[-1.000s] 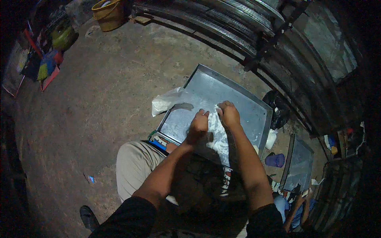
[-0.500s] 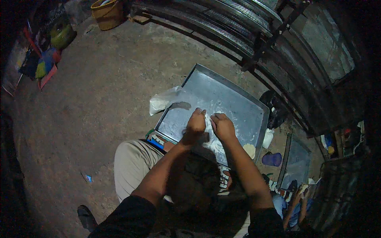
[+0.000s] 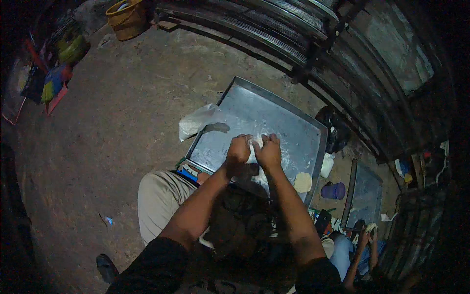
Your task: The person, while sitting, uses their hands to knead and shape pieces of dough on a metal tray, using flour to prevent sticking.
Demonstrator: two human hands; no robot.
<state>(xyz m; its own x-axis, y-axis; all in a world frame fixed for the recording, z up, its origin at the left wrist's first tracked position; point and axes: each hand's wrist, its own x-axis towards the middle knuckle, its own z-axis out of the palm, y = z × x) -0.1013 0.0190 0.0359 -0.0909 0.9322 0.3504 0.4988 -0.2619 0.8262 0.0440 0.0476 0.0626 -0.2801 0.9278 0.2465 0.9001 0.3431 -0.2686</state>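
Note:
A wide metal tray (image 3: 298,130), dusted with white powder around its middle, lies in front of me. My left hand (image 3: 237,149) is closed on a piece of white floury dough (image 3: 255,143) over the tray, with fingers curled. Beside it, my right hand (image 3: 268,151) pinches the same dough, partly hiding it. A clear plastic bag of white powder (image 3: 193,126) rests against the tray's left side. A flat pale round piece (image 3: 303,181) lies near the tray's right edge.
Metal racks (image 3: 274,44) line the back and right. Beside my tray are a black bag (image 3: 332,132), white pouch (image 3: 327,165) and purple container (image 3: 333,191). Another person's hands (image 3: 367,237) work beside a second tray (image 3: 364,186). A yellow bucket (image 3: 126,22) stands behind.
My right hand has moved nearer me and closer to my left hand, covering more of the white dough. The whole view has shifted slightly, so the tray appears further left.

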